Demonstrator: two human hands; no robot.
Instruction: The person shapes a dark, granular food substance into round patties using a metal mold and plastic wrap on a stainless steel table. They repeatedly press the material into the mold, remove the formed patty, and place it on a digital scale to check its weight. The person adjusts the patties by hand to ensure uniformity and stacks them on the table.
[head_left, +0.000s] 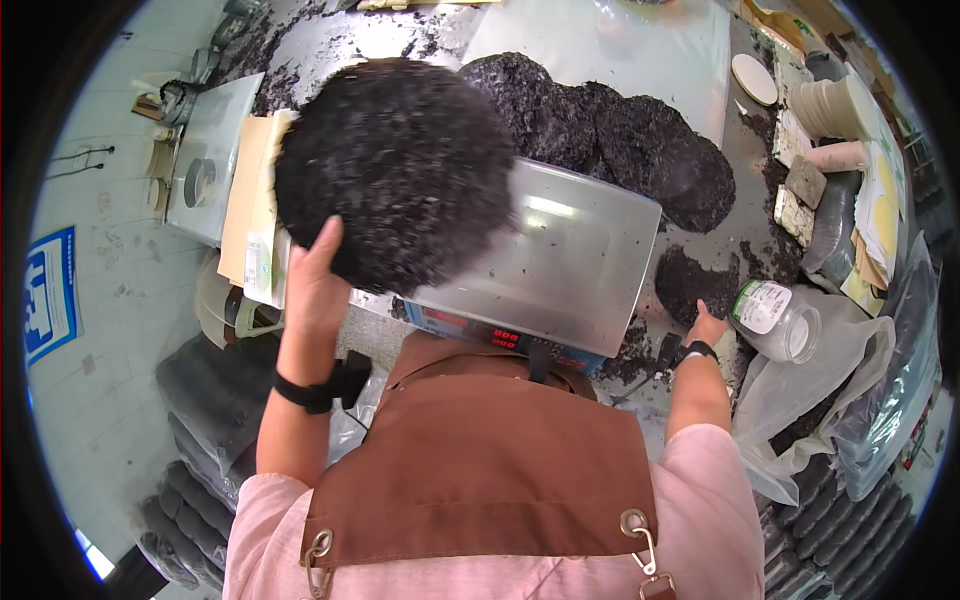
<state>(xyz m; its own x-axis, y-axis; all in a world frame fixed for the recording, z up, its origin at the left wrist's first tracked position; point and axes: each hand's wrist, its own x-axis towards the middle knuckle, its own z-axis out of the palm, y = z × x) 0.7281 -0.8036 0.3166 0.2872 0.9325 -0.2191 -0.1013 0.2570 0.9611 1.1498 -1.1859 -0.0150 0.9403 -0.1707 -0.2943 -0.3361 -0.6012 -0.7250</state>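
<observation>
A large round cake of dark dried seaweed (397, 176), blurred at its edge, is raised in my left hand (319, 277), whose thumb lies over its near side. Under and right of it is the steel plate of a digital scale (570, 247) with lit red figures at its front. My right hand (705, 326) reaches to a smaller dark cake (686, 285) on the table, one finger on its edge; whether it grips the cake I cannot tell. Several overlapping dark cakes (600, 135) lie behind the scale. A clear plastic jar (776, 322) lies tilted beside my right hand.
Dark crumbs are scattered on the metal table (750, 180). Along the right edge stand a stack of pale discs (832, 109), stone-like blocks (795, 214) and plastic bags (817, 360). Cardboard sheets (244, 202) and a clear sheet with a dark ring are at the left.
</observation>
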